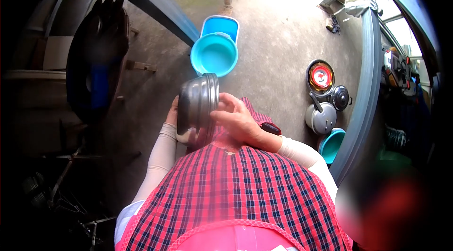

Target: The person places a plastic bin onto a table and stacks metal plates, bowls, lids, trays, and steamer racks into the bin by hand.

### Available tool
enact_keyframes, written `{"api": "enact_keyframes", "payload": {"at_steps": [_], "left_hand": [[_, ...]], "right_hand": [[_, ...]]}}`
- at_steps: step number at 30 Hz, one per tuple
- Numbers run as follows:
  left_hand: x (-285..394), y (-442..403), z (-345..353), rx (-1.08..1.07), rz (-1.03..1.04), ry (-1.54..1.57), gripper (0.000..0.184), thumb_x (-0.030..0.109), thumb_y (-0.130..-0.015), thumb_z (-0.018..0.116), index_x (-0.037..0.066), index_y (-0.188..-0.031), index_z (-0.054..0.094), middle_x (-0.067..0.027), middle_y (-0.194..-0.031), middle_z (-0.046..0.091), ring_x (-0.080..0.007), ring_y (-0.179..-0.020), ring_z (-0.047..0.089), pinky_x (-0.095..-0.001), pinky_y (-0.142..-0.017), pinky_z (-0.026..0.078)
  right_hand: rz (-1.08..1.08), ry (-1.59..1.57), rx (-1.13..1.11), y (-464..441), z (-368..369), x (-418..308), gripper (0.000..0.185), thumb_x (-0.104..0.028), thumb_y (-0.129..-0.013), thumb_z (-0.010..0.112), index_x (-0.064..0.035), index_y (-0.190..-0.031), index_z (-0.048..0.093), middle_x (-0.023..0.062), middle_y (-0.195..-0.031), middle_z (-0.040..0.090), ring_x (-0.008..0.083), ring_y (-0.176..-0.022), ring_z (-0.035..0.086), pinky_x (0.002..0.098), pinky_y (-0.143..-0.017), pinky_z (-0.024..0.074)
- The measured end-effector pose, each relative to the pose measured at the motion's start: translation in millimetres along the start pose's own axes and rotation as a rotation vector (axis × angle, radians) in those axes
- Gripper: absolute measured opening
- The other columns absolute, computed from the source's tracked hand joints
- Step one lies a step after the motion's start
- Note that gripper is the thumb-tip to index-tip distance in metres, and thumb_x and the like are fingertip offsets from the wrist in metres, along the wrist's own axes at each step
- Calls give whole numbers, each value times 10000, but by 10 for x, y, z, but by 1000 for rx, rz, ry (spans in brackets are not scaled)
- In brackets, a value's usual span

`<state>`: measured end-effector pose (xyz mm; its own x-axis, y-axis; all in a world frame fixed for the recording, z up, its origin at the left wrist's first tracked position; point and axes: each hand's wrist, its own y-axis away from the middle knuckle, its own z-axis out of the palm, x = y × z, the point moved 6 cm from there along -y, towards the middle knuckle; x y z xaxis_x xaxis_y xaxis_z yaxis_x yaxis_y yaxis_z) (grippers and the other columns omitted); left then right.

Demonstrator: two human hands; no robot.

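Observation:
A nested stack of shiny metal bowls (194, 104) is tipped on its side in front of my apron, with several rims lined up facing right. My left hand (173, 111) supports the stack from the left; most of its fingers are hidden behind the bowls. At the rims, my right hand (238, 119) has its thumb and fingers bent against the edges of the bowls. Beyond the stack, a turquoise basin (214, 55) stands on the floor, overlapping a blue rectangular tub (222, 25).
On the right floor are a pan with a red dish (322, 76), a lidded pot (340, 97), a grey pressure cooker (321, 118) and a teal basin (332, 146). Metal posts (369, 71) rise nearby. A dark round table (96, 57) stands left.

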<state>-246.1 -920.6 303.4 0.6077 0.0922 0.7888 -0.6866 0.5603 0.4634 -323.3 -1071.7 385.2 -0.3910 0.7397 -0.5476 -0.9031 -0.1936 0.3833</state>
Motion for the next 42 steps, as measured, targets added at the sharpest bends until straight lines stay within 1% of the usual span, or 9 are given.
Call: {"api": "enact_keyframes", "payload": {"at_steps": [9, 15, 19, 21, 25, 32, 36, 40, 42], "left_hand": [[55, 462, -466, 218, 188, 82, 216, 157, -897, 454, 4, -953, 596, -86, -906, 627, -142, -799, 567, -289, -715, 476], [273, 960, -1149, 398, 304, 89, 226, 162, -902, 447, 4, -933, 607, -83, -883, 633, -138, -782, 568, -289, -707, 475], [172, 1364, -1781, 417, 202, 694, 246, 171, -931, 402, 29, -962, 600, -66, -911, 628, -157, -822, 576, -289, -724, 476], [256, 1609, -2283, 545, 248, 14, 240, 196, -927, 415, 46, -1025, 575, -61, -968, 612, -170, -867, 569, -300, -751, 474], [354, 2130, -3077, 570, 360, 124, 267, 239, -913, 441, 60, -1086, 537, -63, -1031, 585, -185, -908, 556, -318, -771, 470], [124, 2882, -4026, 596, 469, 381, 383, 316, -888, 485, 84, -1192, 471, -66, -1142, 538, -212, -979, 533, -351, -806, 462], [-350, 3101, -4201, 631, 518, 545, 467, 359, -873, 511, 98, -1253, 434, -67, -1205, 512, -227, -1020, 520, -370, -826, 457], [-515, 3128, -4351, 616, 494, 700, 567, 468, -831, 526, 100, -1254, 439, -65, -1230, 496, -237, -1079, 483, -400, -856, 431], [-391, 3147, -4536, 605, 527, 648, 638, 535, -795, 526, 92, -1246, 444, -66, -1228, 499, -241, -1110, 459, -426, -869, 408]], "right_hand": [[55, 79, -132, -165, 241, 343, 411, -110, -844, 586, 12, -1187, 397, 126, -994, 581, 200, -784, 612, 294, -589, 521], [316, 187, -3, -472, 820, 720, 343, -41, -832, 588, -49, -1127, 413, 92, -892, 583, 144, -604, 566, 315, -741, 519], [502, -4, 1, -682, 1396, 1191, 337, 8, -843, 543, -60, -1150, 422, 101, -956, 582, 176, -737, 601, 364, -787, 518], [547, 16, -87, -835, 1694, 1461, 417, -14, -849, 536, -76, -1229, 375, 100, -1038, 527, 225, -920, 563, 367, -813, 486], [516, 174, -244, -1141, 2278, 1991, 302, 20, -837, 541, -47, -1119, 459, 42, -848, 579, 152, -799, 582, 274, -729, 492], [347, 544, -464, -1552, 3137, 2666, 256, 51, -808, 564, -31, -1044, 507, -11, -857, 572, 62, -764, 527, 210, -671, 442], [262, 873, -705, -1848, 3330, 2907, 377, 97, -768, 570, -23, -1121, 514, 55, -1092, 571, 169, -1050, 527, 297, -869, 450], [336, 812, -756, -2243, 3540, 3111, 385, 0, -721, 628, -16, -1095, 536, 62, -1045, 594, 176, -1002, 553, 321, -845, 460], [88, 1045, -980, -2428, 3865, 3065, 384, -83, -703, 655, -19, -1069, 561, 75, -995, 613, 202, -952, 581, 331, -812, 470]]}}
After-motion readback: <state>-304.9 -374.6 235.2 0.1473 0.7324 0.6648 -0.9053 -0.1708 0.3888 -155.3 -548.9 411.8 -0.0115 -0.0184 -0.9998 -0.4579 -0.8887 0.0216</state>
